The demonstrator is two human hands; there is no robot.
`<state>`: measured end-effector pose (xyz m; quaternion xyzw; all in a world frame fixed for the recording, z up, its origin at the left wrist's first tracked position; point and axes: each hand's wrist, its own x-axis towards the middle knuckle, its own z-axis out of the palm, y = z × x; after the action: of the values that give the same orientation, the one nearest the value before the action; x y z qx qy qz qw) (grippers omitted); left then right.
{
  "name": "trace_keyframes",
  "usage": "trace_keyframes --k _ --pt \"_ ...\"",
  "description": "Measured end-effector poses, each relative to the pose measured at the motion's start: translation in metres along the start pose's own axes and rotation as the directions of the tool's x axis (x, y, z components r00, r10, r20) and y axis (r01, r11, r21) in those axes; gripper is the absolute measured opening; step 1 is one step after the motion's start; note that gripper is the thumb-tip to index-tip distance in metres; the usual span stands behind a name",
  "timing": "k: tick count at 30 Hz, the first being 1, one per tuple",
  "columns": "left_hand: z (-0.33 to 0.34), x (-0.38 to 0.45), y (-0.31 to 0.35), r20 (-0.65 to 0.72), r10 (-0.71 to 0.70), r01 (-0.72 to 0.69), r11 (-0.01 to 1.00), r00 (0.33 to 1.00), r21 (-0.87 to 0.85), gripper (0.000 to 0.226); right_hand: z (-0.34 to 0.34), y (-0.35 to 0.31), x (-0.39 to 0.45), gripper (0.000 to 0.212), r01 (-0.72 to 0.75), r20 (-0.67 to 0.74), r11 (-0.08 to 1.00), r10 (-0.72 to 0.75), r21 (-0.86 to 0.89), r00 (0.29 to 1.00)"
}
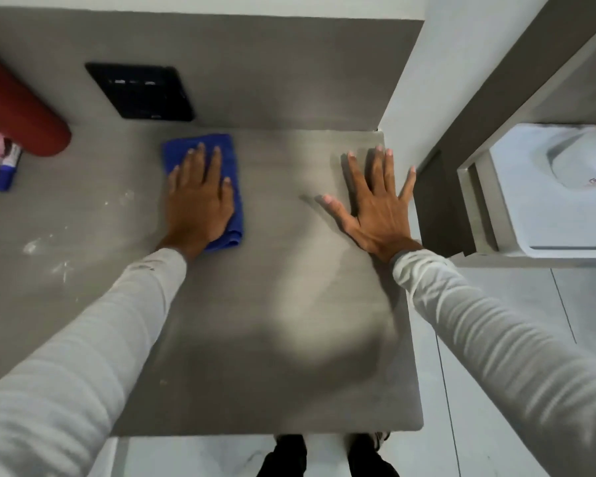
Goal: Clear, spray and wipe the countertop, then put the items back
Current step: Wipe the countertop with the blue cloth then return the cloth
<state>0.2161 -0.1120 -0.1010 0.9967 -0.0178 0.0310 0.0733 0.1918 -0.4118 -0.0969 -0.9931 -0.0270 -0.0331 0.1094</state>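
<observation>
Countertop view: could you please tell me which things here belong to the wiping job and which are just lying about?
Job: blue cloth under the left hand; right hand flat on the countertop.

Lying about: red cylinder, black wall panel, marker, white bottle.

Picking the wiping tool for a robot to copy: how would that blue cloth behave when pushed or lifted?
The blue cloth is probably floppy: it lies folded, with soft rolled edges. It likely slides easily on the smooth grey countertop under the flat left hand. Lifted, it would probably unfold and drape.
</observation>
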Motion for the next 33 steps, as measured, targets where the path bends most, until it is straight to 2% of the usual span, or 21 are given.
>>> trace_keyframes --k 4,8,11,14,16,17,19,21,23,26,30,33 --pt "0.000 -0.072 0.013 -0.066 -0.211 0.211 0.977 0.975 0.000 0.060 0.001 -0.013 0.020 0.085 0.039 0.079 0.999 -0.038 -0.010 0.996" --pt "0.004 -0.143 0.097 -0.083 -0.348 0.346 0.937 0.934 -0.035 0.059 0.003 -0.018 0.024 0.090 0.062 0.112 0.998 -0.062 -0.003 0.992" --pt "0.005 -0.189 0.171 -0.062 -0.352 0.348 0.935 0.934 -0.076 0.059 0.003 -0.017 0.025 0.087 0.069 0.087 0.998 -0.070 0.011 0.994" --pt "0.002 -0.225 0.205 0.016 -0.214 0.215 0.975 0.977 -0.048 0.063 0.002 -0.017 0.028 0.088 0.098 0.085 0.995 -0.098 0.004 0.992" --pt "-0.006 -0.234 0.181 0.056 0.013 -0.010 0.999 0.998 -0.043 0.065 0.001 -0.017 0.026 0.091 0.124 0.091 0.992 -0.122 -0.008 0.988" --pt "-0.010 -0.233 0.159 0.084 0.178 -0.175 0.984 0.981 -0.031 0.065 0.001 -0.017 0.024 0.091 0.133 0.093 0.991 -0.131 -0.015 0.987" --pt "-0.021 -0.219 0.103 0.162 0.479 -0.484 0.875 0.863 -0.005 0.065 0.000 -0.019 0.020 0.090 0.168 0.096 0.986 -0.166 -0.014 0.981" --pt "-0.034 -0.192 0.051 0.219 0.630 -0.648 0.762 0.745 0.010 0.066 0.002 -0.026 0.016 0.084 0.220 0.101 0.975 -0.220 0.007 0.970" --pt "-0.041 -0.160 0.013 0.234 0.659 -0.683 0.730 0.715 0.030 0.067 0.003 -0.038 0.015 0.081 0.255 0.091 0.967 -0.256 0.020 0.962" --pt "-0.045 -0.113 -0.032 0.218 0.633 -0.659 0.749 0.742 0.066 0.067 0.007 -0.064 0.018 0.077 0.262 0.085 0.965 -0.263 0.022 0.961" --pt "-0.051 -0.057 -0.088 0.174 0.508 -0.531 0.837 0.843 0.132 0.066 0.014 -0.104 0.024 0.073 0.230 0.079 0.973 -0.231 0.023 0.970" --pt "-0.049 -0.039 -0.133 0.088 0.317 -0.325 0.939 0.944 0.108 0.065 0.019 -0.131 0.022 0.073 0.197 0.090 0.980 -0.197 0.015 0.976"
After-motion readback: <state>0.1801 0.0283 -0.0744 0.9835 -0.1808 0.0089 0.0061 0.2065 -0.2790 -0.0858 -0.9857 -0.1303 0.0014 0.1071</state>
